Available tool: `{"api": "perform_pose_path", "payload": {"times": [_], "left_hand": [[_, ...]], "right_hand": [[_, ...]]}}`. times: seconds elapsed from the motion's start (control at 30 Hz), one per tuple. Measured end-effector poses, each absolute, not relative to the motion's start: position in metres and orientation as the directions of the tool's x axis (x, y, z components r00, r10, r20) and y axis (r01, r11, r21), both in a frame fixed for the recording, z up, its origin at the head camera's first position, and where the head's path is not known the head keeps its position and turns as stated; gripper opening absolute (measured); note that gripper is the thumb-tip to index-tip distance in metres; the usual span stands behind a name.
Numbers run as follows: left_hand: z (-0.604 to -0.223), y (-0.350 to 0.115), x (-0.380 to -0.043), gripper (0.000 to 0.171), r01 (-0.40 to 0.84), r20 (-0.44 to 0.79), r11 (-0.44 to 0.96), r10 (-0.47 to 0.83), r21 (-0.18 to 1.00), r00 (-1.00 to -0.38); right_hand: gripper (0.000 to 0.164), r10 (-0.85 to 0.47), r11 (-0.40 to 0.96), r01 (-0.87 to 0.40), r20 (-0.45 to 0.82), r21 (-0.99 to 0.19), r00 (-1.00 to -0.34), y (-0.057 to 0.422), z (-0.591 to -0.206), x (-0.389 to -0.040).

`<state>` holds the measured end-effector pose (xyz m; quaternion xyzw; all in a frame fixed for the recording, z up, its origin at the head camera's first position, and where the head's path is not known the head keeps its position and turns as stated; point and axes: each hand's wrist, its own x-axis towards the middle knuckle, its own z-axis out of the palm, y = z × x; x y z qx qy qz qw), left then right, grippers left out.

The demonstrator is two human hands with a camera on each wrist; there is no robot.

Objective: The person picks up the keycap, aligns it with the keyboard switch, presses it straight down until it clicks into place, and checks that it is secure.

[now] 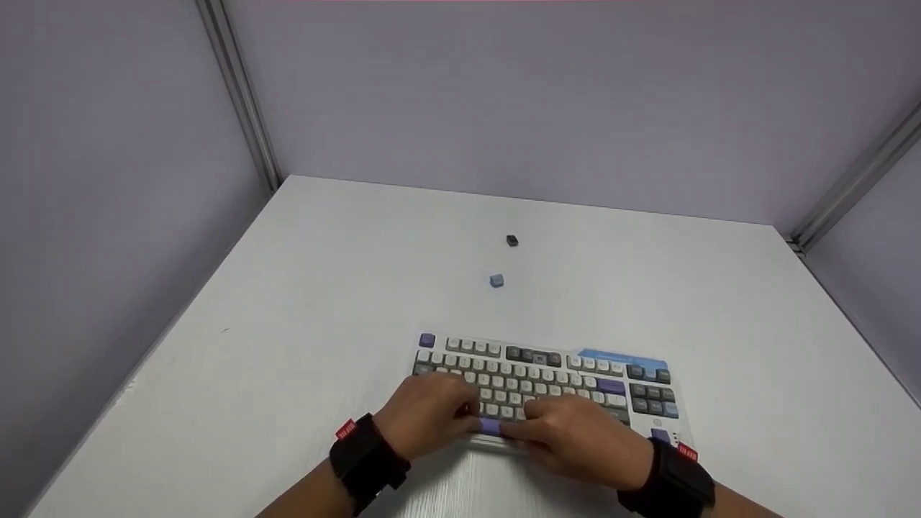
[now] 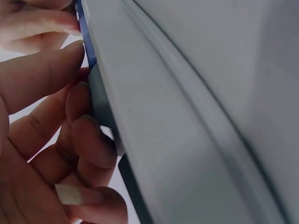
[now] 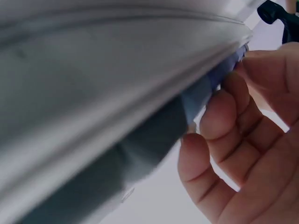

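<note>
A white keyboard (image 1: pixel 496 444) with light, grey and purple keycaps lies near the front of the table. My left hand (image 1: pixel 432 406) is at the left part of its purple spacebar (image 1: pixel 491 427), fingers curled and thumb tip at the key. From the other side my right hand (image 1: pixel 579 435) holds the right part, its thumb tip close to the left one. The left wrist view shows the left thumb (image 2: pixel 46 67) against the purple edge, with other fingers curled at neighbouring grey keys. In the right wrist view, the right fingertips (image 3: pixel 217 114) sit along the keyboard's front edge.
Behind the keyboard lie a loose light-blue keycap (image 1: pixel 496 280) and, farther back, a small black piece (image 1: pixel 511 240), perhaps another keycap. Pale partition walls (image 1: pixel 504 101) bound the white table (image 1: pixel 324 288) at the back and sides. Both wrists wear black straps (image 1: pixel 367 460).
</note>
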<state>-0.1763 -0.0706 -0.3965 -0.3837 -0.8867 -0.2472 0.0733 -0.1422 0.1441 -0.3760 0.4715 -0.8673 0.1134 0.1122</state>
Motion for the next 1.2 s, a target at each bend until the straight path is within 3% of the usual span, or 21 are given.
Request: {"api": "perform_pose_path", "payload": {"times": [0.2,0.4,0.57,0.73,0.9,1.0,1.2], "left_hand": [[-0.397,-0.069,-0.177,0.013,0.719,0.306,0.576,0.656,0.388,-0.690],[-0.399,-0.072,-0.178,0.014,0.698,0.286,0.570,0.647,0.433,-0.707],[-0.402,-0.071,-0.178,0.014,0.698,0.294,0.574,0.642,0.428,-0.708],[-0.404,-0.072,-0.180,0.014,0.700,0.282,0.573,0.652,0.426,-0.704],[-0.406,-0.069,-0.180,0.015,0.696,0.273,0.576,0.652,0.428,-0.707],[-0.406,-0.067,-0.179,0.016,0.703,0.274,0.571,0.659,0.425,-0.701],[-0.402,-0.070,-0.180,0.015,0.704,0.282,0.573,0.655,0.419,-0.701]], "right_hand": [[0.016,-0.797,0.514,-0.830,0.238,-0.217,-0.556,0.147,-0.361,-0.177],[0.014,-0.760,0.596,-0.798,0.261,-0.088,-0.596,0.142,-0.346,-0.238],[0.022,-0.677,0.728,-0.685,0.190,0.034,-0.711,0.139,-0.352,-0.290],[0.034,-0.529,0.848,-0.529,0.058,0.021,-0.847,0.130,-0.365,-0.325],[0.048,-0.435,0.899,-0.439,-0.121,0.005,-0.892,0.118,-0.371,-0.335],[0.037,-0.430,0.899,-0.438,-0.168,0.017,-0.887,0.118,-0.377,-0.335],[0.010,-0.476,0.879,-0.476,-0.001,0.028,-0.879,0.122,-0.381,-0.341]]}}
